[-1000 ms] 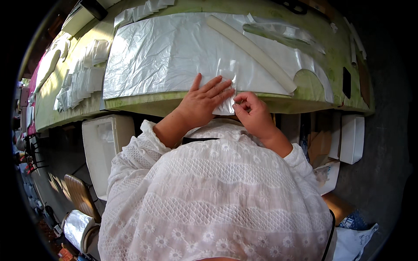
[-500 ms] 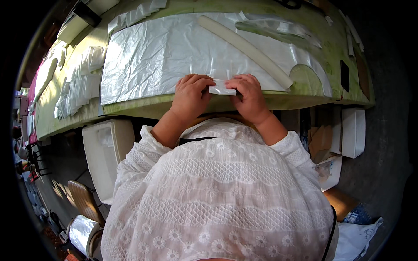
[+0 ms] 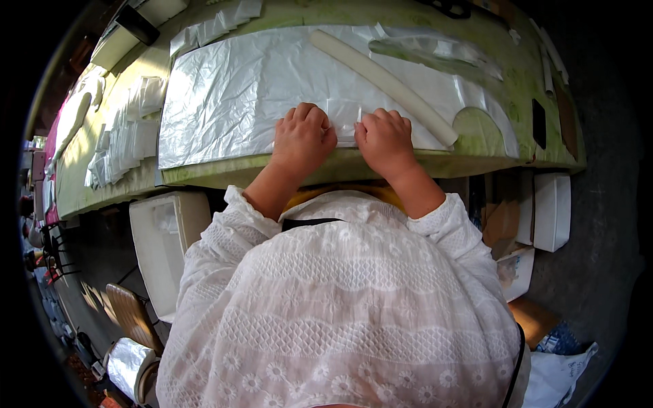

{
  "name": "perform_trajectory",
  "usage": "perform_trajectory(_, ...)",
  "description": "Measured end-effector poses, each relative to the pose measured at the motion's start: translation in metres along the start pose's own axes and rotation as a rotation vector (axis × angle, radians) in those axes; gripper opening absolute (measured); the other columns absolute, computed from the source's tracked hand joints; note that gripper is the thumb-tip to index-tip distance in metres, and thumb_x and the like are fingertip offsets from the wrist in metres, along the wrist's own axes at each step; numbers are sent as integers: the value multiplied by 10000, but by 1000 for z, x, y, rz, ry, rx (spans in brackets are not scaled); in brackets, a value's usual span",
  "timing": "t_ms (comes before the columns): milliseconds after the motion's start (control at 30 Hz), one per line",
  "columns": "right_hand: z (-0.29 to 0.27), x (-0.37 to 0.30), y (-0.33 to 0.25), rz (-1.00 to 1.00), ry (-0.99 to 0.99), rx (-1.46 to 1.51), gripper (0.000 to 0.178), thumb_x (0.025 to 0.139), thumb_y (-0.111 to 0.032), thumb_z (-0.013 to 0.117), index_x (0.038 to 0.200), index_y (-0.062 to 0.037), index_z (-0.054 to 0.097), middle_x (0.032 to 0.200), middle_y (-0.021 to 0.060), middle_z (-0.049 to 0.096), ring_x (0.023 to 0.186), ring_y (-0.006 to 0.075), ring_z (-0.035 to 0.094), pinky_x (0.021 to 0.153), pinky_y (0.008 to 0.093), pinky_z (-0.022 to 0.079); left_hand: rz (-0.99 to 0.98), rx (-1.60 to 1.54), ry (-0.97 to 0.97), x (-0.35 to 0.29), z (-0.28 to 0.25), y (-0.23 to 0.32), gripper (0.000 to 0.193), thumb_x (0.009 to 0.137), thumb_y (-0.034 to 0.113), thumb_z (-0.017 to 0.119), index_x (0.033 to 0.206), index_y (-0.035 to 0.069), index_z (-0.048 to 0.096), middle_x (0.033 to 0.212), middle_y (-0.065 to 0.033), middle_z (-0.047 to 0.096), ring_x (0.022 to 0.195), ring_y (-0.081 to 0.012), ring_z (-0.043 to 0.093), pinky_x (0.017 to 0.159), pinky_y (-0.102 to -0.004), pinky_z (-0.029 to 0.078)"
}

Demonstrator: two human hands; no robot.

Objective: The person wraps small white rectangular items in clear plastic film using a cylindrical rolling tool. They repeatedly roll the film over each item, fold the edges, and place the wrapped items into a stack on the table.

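Note:
At the near edge of the table, my left hand (image 3: 304,138) and my right hand (image 3: 385,143) work a short distance apart. Between them a small clear plastic bag (image 3: 343,111) lies on a large silvery plastic sheet (image 3: 218,95). The fingers of both hands are curled and closed at the sides of this bag. A thin white edge of it stands up by my right thumb. My left fingertips are partly hidden behind the knuckles. Beyond my right hand, a long cream-coloured tube (image 3: 381,78) lies slantwise across the sheet.
Several flat white packets (image 3: 129,146) overlap on the table at left, with more packets (image 3: 214,27) at the back. Loose clear plastic film (image 3: 442,51) lies at the back right, near a black phone-like object (image 3: 539,122). A white foam box (image 3: 166,251) stands below at left.
The small plastic bag, lifted and folded between my fingers before, now lies flatter on the sheet. My hands have turned knuckles-up and moved slightly apart.

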State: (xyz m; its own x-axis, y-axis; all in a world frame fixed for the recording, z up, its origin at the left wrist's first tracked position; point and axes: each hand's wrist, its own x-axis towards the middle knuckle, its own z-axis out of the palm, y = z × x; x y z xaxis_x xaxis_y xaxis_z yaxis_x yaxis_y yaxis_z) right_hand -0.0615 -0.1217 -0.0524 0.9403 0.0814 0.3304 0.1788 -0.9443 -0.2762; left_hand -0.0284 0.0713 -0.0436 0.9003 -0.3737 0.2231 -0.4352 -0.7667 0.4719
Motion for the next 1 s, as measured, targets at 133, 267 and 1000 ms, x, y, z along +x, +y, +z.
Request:
perform_trajectory(133,1,0,2,-7,-9,-7,153,890,-254,661,860,-104,656,895,61,658,911,308,616,822,471,437,234,82,32,-4,12,4,523,925,362,659,1400,171,552,1536,-114,461,1457,-363,373,1167,-562,309)
perform_trajectory(267,4,1,4,27,53,97,286,884,-279,657,1128,-131,664,948,67,688,885,312,639,793,483,453,203,173,-191,-2,12,12,713,953,491,620,1570,202,410,1667,-140,299,1560,-369,211,1234,-616,163)
perform_trajectory(1000,-20,-29,-43,-152,-154,239,532,814,-381,777,1286,-150,690,992,71,639,977,296,592,912,457,425,-810,-1596,-401,-100,12,-22,404,1052,260,611,1362,45,467,1271,-83,602,1066,-201,653,882,-384,589)
